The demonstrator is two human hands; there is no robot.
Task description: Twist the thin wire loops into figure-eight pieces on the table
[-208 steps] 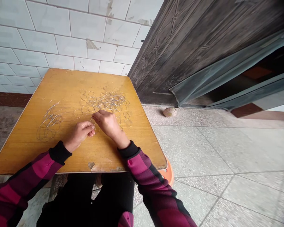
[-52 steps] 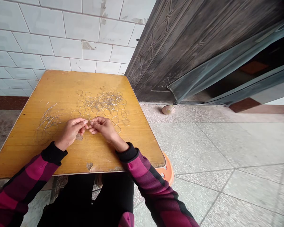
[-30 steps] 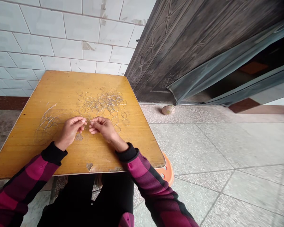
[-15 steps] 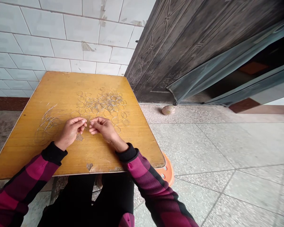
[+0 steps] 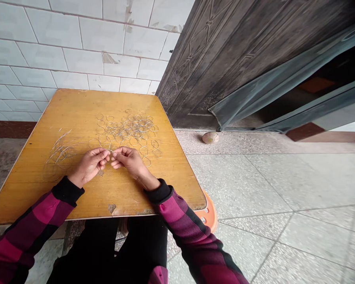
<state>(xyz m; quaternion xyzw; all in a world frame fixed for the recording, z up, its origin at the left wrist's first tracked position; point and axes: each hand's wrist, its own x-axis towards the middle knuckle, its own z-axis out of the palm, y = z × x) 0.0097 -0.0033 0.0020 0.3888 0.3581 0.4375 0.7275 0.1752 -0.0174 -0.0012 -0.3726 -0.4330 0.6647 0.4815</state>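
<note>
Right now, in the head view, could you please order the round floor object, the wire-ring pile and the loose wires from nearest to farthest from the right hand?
From the right hand:
1. Wire-ring pile: just beyond it, on the table.
2. Loose wires: table's left side, past the left hand.
3. Round object: on the floor, right of the table.

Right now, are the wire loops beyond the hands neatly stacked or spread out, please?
Spread out: the wire loops lie scattered on the wooden tabletop, many overlapping, some apart.
</note>
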